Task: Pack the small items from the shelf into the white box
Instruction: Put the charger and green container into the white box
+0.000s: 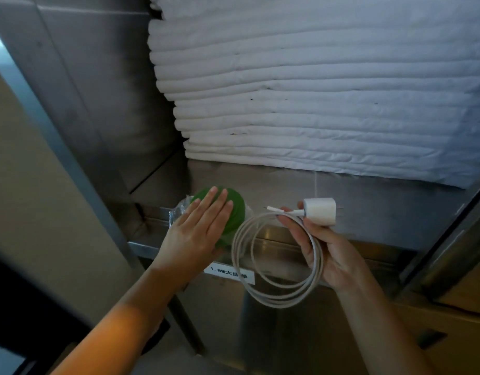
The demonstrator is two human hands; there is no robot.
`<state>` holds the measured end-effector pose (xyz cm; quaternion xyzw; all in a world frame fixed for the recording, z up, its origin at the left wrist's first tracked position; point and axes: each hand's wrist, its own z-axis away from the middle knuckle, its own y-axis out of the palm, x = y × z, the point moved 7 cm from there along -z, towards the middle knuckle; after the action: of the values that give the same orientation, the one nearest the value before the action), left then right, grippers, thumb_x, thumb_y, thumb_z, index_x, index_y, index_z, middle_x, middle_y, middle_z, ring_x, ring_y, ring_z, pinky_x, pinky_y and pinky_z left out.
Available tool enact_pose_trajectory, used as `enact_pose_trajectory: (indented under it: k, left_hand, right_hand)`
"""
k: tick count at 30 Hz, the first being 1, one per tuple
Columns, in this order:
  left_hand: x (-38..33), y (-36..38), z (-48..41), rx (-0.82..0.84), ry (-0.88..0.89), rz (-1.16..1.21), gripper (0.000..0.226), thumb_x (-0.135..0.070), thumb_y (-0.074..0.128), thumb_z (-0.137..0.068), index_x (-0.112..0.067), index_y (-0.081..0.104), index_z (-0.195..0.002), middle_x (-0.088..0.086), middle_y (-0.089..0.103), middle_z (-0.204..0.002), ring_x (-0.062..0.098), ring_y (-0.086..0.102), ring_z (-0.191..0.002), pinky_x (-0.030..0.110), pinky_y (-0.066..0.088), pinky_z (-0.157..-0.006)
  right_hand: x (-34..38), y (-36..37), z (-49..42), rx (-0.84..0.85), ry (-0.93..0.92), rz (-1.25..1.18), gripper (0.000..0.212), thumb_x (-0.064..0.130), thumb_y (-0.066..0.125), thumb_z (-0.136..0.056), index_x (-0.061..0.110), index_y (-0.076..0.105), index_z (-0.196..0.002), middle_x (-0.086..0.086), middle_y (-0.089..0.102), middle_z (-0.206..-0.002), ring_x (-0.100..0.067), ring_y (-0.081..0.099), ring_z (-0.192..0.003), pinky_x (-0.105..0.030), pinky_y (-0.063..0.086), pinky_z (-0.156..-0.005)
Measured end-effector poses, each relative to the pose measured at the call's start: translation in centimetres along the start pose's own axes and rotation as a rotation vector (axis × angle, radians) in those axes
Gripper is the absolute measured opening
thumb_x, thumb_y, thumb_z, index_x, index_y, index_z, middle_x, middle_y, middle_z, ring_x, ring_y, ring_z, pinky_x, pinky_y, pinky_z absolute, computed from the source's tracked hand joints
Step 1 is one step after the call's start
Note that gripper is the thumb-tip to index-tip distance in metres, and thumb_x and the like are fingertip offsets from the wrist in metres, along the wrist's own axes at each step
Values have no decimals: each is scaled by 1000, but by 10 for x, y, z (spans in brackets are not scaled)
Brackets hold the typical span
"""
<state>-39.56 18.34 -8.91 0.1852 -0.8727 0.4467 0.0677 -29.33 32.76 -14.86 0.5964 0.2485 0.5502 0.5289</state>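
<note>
A round green item in clear wrap (237, 212) lies at the front edge of the steel shelf (368, 204). My left hand (196, 230) rests flat on top of it, fingers spread and extended. My right hand (324, 247) holds a coiled white cable (263, 272) together with a white charger plug (320, 211), just in front of the shelf edge. The cable loops hang down below my fingers. The white box is out of view.
A tall stack of folded white linens (314, 90) fills the shelf behind the items. A steel upright (57, 147) runs diagonally at left. A white label (229, 274) with printed text sits on the shelf's front face. A cardboard edge (449, 320) shows at lower right.
</note>
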Motion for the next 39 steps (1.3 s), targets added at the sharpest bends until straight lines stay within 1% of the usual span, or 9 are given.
enact_pose_trajectory:
  k: [3, 10, 16, 21, 23, 26, 29, 32, 39]
  left_hand:
    - [5, -9, 17, 5, -40, -40, 55, -36, 57, -82, 5, 58, -120, 22, 55, -127, 37, 50, -119, 53, 42, -96]
    - [25, -39, 66, 6, -161, -152, 54, -35, 56, -81, 4, 60, -118, 21, 56, -125, 37, 53, -116, 51, 40, -95]
    - [46, -75, 120, 6, -256, -213, 51, -22, 78, -73, 7, 63, -112, 24, 59, -120, 40, 55, -112, 52, 48, -88]
    - [65, -104, 176, -10, -288, -262, 50, -19, 78, -73, 4, 62, -115, 22, 59, -121, 37, 55, -114, 51, 43, -93]
    - [75, -115, 200, 10, -317, -278, 58, -16, 84, -66, 3, 61, -117, 20, 58, -123, 36, 54, -115, 50, 44, -93]
    - [88, -133, 236, 1, -361, -283, 54, -16, 80, -72, 2, 60, -118, 20, 57, -124, 35, 53, -116, 50, 48, -91]
    - [99, -152, 268, -19, -401, -291, 41, -24, 57, -87, 3, 61, -117, 20, 58, -124, 36, 54, -116, 51, 48, -90]
    - [110, -169, 297, 12, -458, -300, 45, -28, 52, -87, 4, 62, -115, 21, 58, -123, 37, 54, -114, 51, 46, -91]
    - [129, -204, 351, 68, -561, -301, 66, -21, 87, -59, 9, 62, -112, 25, 58, -119, 42, 56, -110, 54, 44, -88]
  right_hand:
    - [-18, 5, -2, 28, 41, 19, 27, -1, 49, -79, 1, 74, -90, -26, 64, -112, -34, 67, -94, -35, 59, -64]
    - [-66, 25, -9, 79, 121, 109, 28, -1, 49, -77, 4, 75, -87, -24, 66, -107, -30, 69, -88, -32, 59, -63]
    - [-125, 48, -13, 124, 182, 184, 29, 0, 49, -77, 7, 76, -83, -22, 67, -105, -30, 69, -88, -29, 58, -60]
    - [-188, 69, -8, 157, 275, 119, 29, -3, 50, -76, 4, 74, -90, -26, 65, -109, -34, 67, -94, -34, 59, -67]
    - [-215, 80, -2, 176, 329, 120, 28, -6, 61, -71, 1, 72, -96, -26, 65, -108, -35, 67, -92, -35, 59, -66]
    - [-258, 96, 7, 176, 434, 76, 57, -15, 82, -45, -3, 69, -99, -28, 64, -108, -38, 68, -84, -38, 59, -62]
    - [-296, 111, 12, 151, 469, 105, 41, -10, 63, -61, -1, 67, -101, -25, 66, -105, -37, 69, -80, -35, 56, -63]
    - [-330, 124, 15, 162, 491, 133, 37, -7, 56, -64, 1, 68, -98, -24, 67, -104, -35, 70, -78, -34, 55, -64]
    - [-397, 145, 22, 172, 555, 154, 37, -5, 45, -73, 3, 61, -105, -23, 67, -104, -33, 70, -80, -31, 55, -65]
